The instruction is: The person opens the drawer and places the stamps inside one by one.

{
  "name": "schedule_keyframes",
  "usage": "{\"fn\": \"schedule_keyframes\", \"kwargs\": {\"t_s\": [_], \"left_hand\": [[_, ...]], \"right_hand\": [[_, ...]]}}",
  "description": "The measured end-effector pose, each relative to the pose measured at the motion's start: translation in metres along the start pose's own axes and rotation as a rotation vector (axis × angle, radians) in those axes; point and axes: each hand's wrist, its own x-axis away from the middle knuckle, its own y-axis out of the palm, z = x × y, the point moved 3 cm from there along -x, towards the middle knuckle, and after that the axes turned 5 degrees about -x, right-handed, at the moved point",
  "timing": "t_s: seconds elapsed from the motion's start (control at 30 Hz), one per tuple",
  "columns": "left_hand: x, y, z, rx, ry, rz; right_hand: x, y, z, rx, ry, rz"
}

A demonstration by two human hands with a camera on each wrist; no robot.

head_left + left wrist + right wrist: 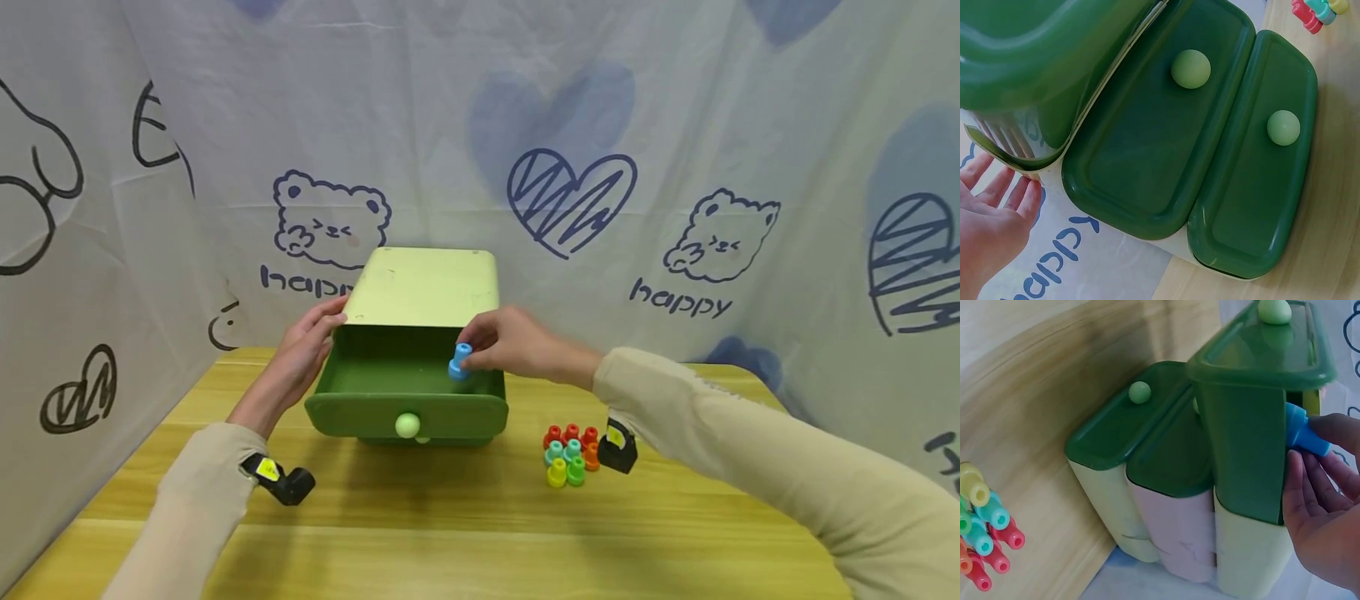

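A small drawer cabinet [431,287] with a pale yellow-green top stands on the table. Its dark green top drawer [352,415] is pulled out, and the bare drawer floor shows. My right hand [517,343] pinches a light blue stepped peg [460,364] between thumb and fingers, above the drawer's right side. In the right wrist view the blue peg [1307,432] is partly behind the drawer's rim. My left hand [303,350] touches the cabinet's upper left side. Its fingers [999,187] lie extended along the edge in the left wrist view.
Right of the cabinet stands a cluster of similar pegs in red, teal, orange, yellow and green [576,472]. Two lower drawers with round pale knobs [1284,128] are closed. A printed white cloth [442,125] hangs behind the wooden table [450,550].
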Motion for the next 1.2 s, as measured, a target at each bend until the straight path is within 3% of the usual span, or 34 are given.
{"fn": "schedule_keyframes", "kwargs": {"t_s": [0.23,0.8,1.2], "left_hand": [[0.000,0.000,0.001,0.007,0.006,0.004],[-0.001,-0.002,0.000,-0.010,0.008,-0.006],[-0.001,-0.001,0.001,-0.006,-0.002,-0.003]], "right_hand": [[-0.003,0.010,-0.002,0.024,-0.051,-0.018],[-0.013,0.023,-0.005,0.070,-0.031,-0.086],[-0.016,0.021,-0.003,0.105,-0.017,-0.084]]}}
